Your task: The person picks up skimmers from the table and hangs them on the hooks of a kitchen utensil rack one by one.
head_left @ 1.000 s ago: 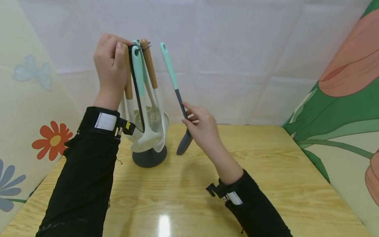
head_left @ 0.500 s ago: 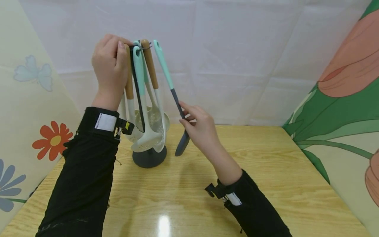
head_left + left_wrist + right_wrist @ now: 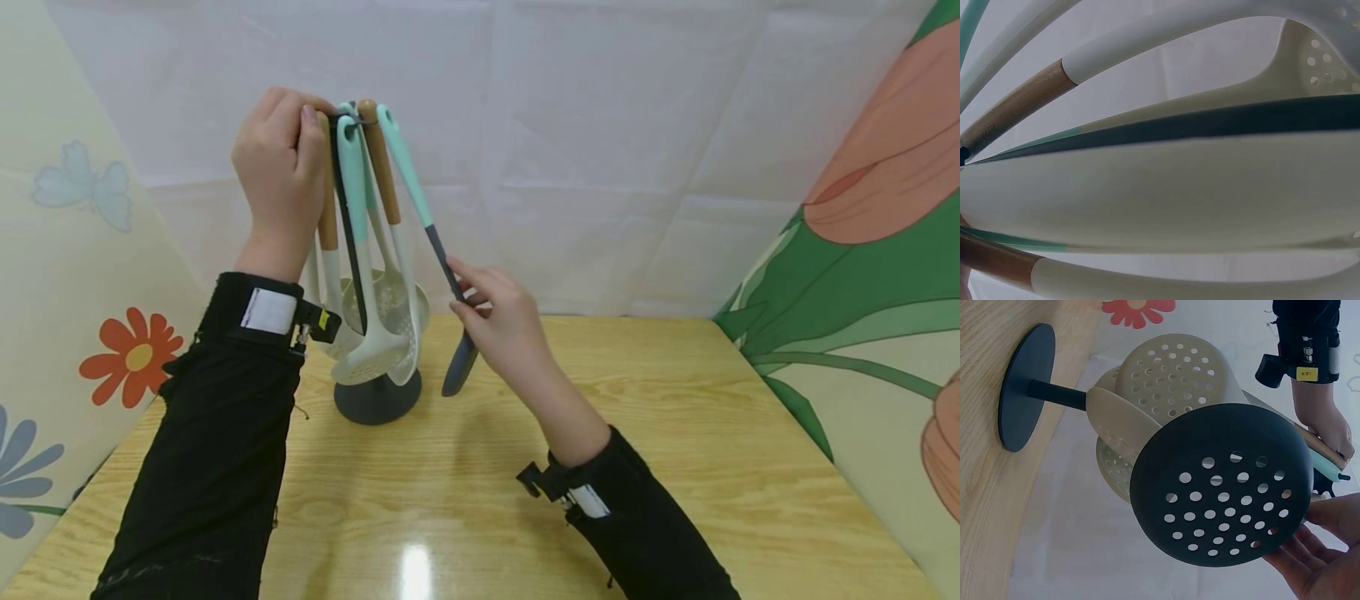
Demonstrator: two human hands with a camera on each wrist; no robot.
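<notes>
On the wooden table (image 3: pixel 675 433), pushed back toward the white wall, there's a utensil stand (image 3: pixel 377 396) with a dark round base and a bunch of cream utensils (image 3: pixel 375 333) dangling from hooks at the top, so they all hang handle-up and heads-down.

The left hand (image 3: pixel 281 171) is curled around the very top of the stand, I'd guess to keep it from spinning or tipping while something gets hooked on.

The right hand (image 3: pixel 498 321) pinches the dark shaft of a skimmer (image 3: pixel 431 242) with a mint green handle. It's tilted so the handle's end leans right up against the hooks, while the dark perforated head (image 3: pixel 1219 484) hangs low, just beside the cream ones and clear of the table. Gripping it mid-shaft leaves the handle's end free.

Can't tell whether it's actually caught on a hook.
</notes>
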